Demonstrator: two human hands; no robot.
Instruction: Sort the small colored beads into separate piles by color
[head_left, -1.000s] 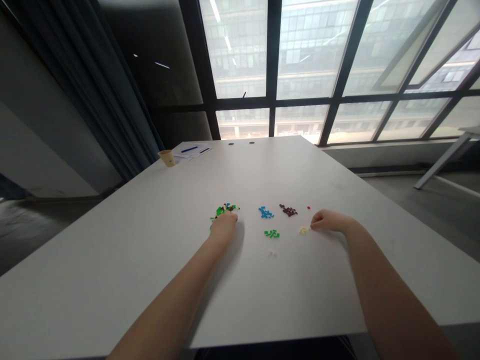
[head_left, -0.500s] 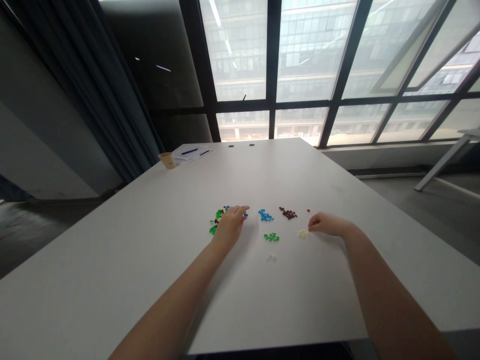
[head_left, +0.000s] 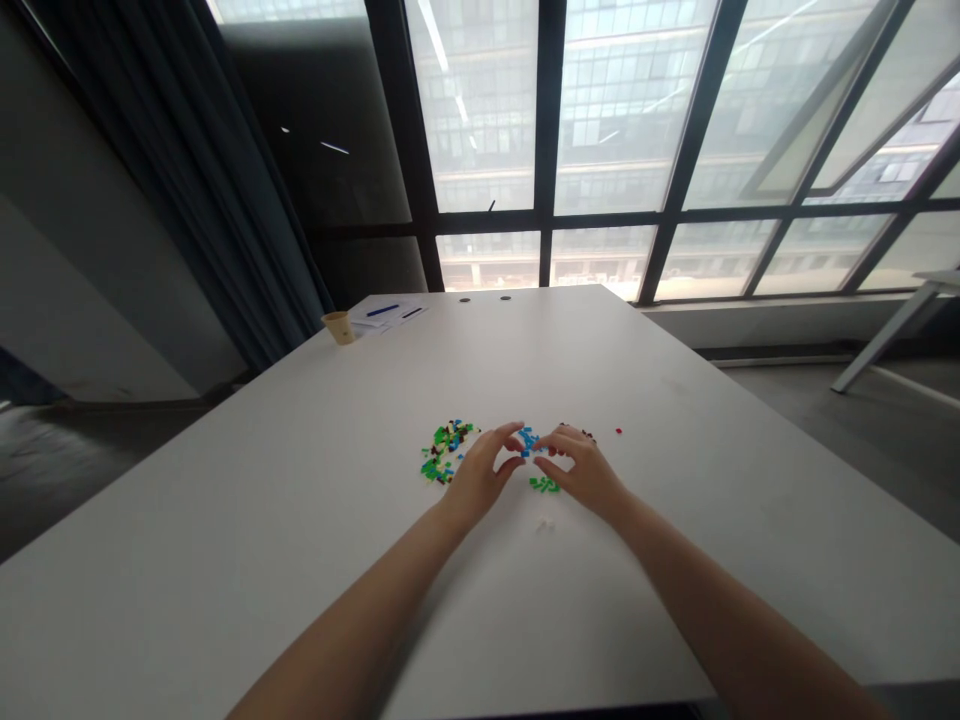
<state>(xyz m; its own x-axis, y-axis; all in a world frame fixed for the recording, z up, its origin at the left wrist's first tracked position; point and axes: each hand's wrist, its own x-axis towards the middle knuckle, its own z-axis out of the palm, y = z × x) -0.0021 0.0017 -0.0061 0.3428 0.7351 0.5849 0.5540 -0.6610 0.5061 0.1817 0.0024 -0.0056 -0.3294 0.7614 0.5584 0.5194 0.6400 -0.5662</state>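
Note:
Small blue building bricks (head_left: 529,439) lie in a pile on the white table, with my two hands on either side. My left hand (head_left: 484,468) comes from the left, thumb and fingers apart, its fingertips at the pile's near left edge. Opposite it, my right hand (head_left: 585,470) has its thumb and fingers spread, the tips at the pile's right side. Whether a brick touches the fingertips is hard to make out. Left of my left hand is a mixed heap of bricks (head_left: 437,467), mostly green. Green bricks (head_left: 544,485) lie just below the gap between my hands.
Behind my right hand, dark brown bricks (head_left: 589,436) are partly covered. One red brick (head_left: 619,431) lies farther right, and a few whitish bricks (head_left: 545,523) lie nearer me. A paper cup (head_left: 340,328) and papers with pens (head_left: 382,316) are at the table's far left.
My right hand has moved left from the pale yellow bricks to the blue pile, now covering the yellow ones. My left hand has moved right, away from the mixed heap, to the blue bricks.

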